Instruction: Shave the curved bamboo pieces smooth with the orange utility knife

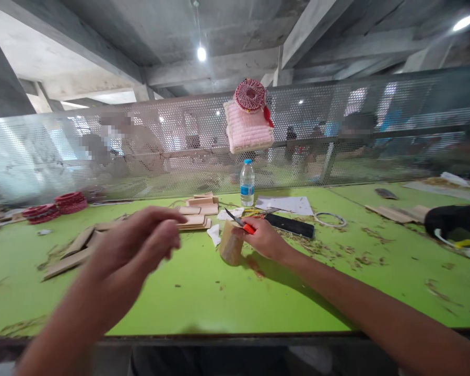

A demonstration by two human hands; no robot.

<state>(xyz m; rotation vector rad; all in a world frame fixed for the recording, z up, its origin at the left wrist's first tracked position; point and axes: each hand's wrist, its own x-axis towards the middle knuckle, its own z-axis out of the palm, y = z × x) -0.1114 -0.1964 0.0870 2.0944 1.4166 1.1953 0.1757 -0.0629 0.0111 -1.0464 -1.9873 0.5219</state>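
My right hand (269,241) is closed around a knife (234,217) with a red-orange handle; its dark blade points up and to the left. Directly beneath and beside that hand, a tan, tapered block (230,249) stands on the green table (203,308); whether the fingers also touch it I cannot tell. My left hand (135,253), slightly blurred, hovers above the table left of the block. Its fingers are loosely bent with the thumb apart, and nothing shows in them. Beyond it lie stacked flat, tan pieces (194,222), with more loose strips (76,256) to the left.
A water bottle (247,183) stands near the mesh partition (172,156), where a pink cushion (250,130) hangs. A dark flat object (292,225), white paper (285,204) and a ring (330,220) lie behind my right hand. Shavings (360,256) litter the right side; red coils (41,213) sit far left.
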